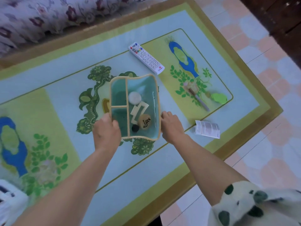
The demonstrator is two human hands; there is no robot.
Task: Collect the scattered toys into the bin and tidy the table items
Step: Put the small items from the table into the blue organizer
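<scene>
Centrally, on the table [162, 160], a soft teal bin [138, 77] with three compartments sits midway between the far and near long edges, held from both sides. The left hand [106, 129] grips the left rim, its fingers curled over the edge into the small near compartment. The right hand [171, 126] clasps the right wall, fingers bent around its outer face. A hold on opposite sides suits a flexible container: it keeps the walls from folding and the contents level. Whether the bin rests on the table or is raised slightly cannot be told from above.

The large right compartment holds a white disc [134, 97], a cream zigzag piece [138, 111], a wooden game piece [144, 122] marked with a black character, and a small black ball [135, 128]. Both left compartments appear empty.

Items outside the bin:
- A white remote control [146, 58] lies just beyond the bin, toward the far edge.
- A green toy [219, 98] and a pen-like stick [200, 100] lie near the right end, the stick hard to separate from the printed pattern.
- A folded leaflet [206, 128] lies beside the right hand, close to the near edge.

Collection therefore looks partly done. The green toy probably still belongs in the bin, while the remote and leaflet likely need only straightening.
</scene>
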